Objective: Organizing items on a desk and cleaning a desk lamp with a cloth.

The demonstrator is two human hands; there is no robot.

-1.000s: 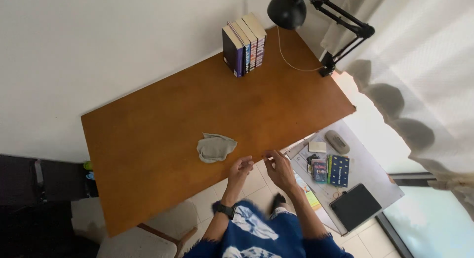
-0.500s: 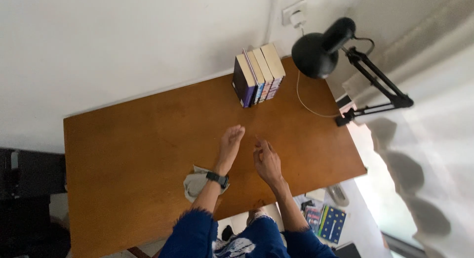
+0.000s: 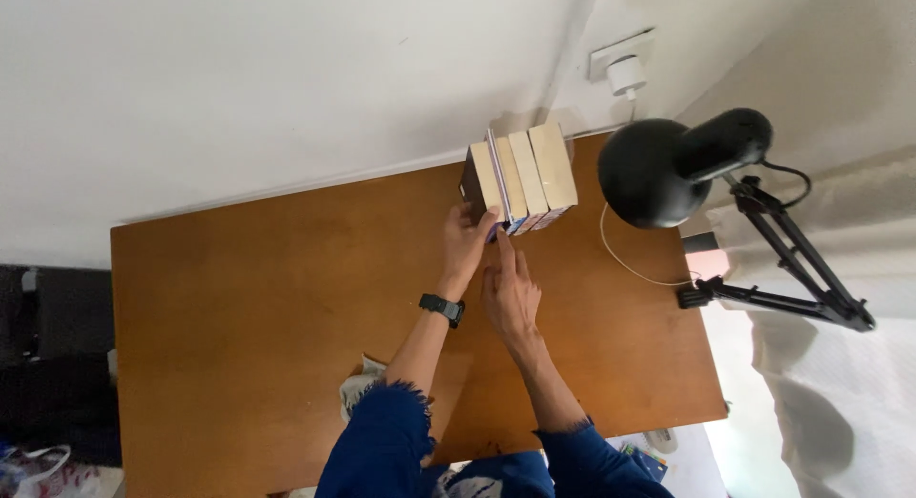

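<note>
A: Where do the books (image 3: 520,178) stand?

B: Upright in a row at the far edge of the tabletop (image 3: 248,288), against the wall and just beside the black lamp (image 3: 668,169). None looks lifted or pulled out yet, so nearly all the work seems left.

A: And the hands?

B: The left hand (image 3: 468,242) lies loosely open against the near end book, fingers on its side, not closed round it. The right hand (image 3: 510,288) is flat and open, forefinger stretched to the foot of the row; it holds nothing.

A: Anything unclear?

B: The covers face away, and the left arm hides most of a grey cloth (image 3: 358,388).
</note>
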